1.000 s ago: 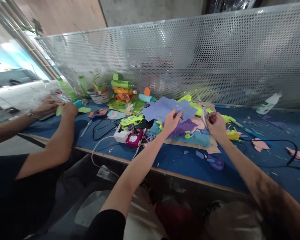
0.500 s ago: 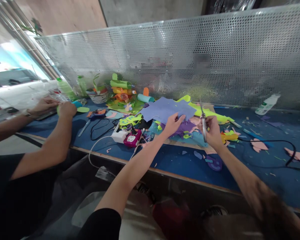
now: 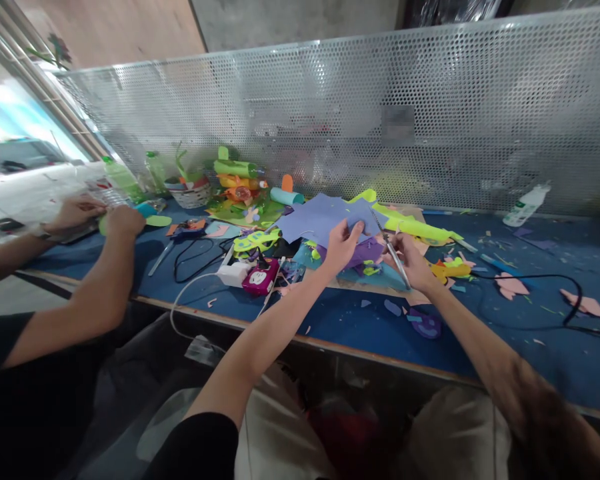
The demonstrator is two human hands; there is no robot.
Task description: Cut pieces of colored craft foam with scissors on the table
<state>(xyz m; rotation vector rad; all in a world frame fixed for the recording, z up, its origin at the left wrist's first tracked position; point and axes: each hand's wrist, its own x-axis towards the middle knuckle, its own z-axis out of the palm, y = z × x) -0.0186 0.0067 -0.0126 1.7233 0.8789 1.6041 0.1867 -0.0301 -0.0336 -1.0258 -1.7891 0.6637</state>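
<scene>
My left hand point(image 3: 341, 243) pinches the near edge of a lilac paper sheet point(image 3: 320, 217), holding it above a heap of coloured paper cut-outs. My right hand point(image 3: 409, 259) is closed round a pair of metal scissors point(image 3: 387, 245), whose blades point up and left toward the sheet's right edge. Both hands hover over the blue table point(image 3: 360, 320), close together.
A co-worker's two hands point(image 3: 97, 215) work at the table's left end beside green bottles point(image 3: 120, 179). A white and pink power strip point(image 3: 250, 275) with cables, a small basket point(image 3: 190, 193), a white bottle point(image 3: 524, 205), a black cable point(image 3: 545, 280) and a perforated metal screen point(image 3: 380, 113) surround the heap.
My right hand has moved left toward the lilac sheet, and the scissors have tipped from upright to slanting at the sheet's edge. My left hand keeps its hold.
</scene>
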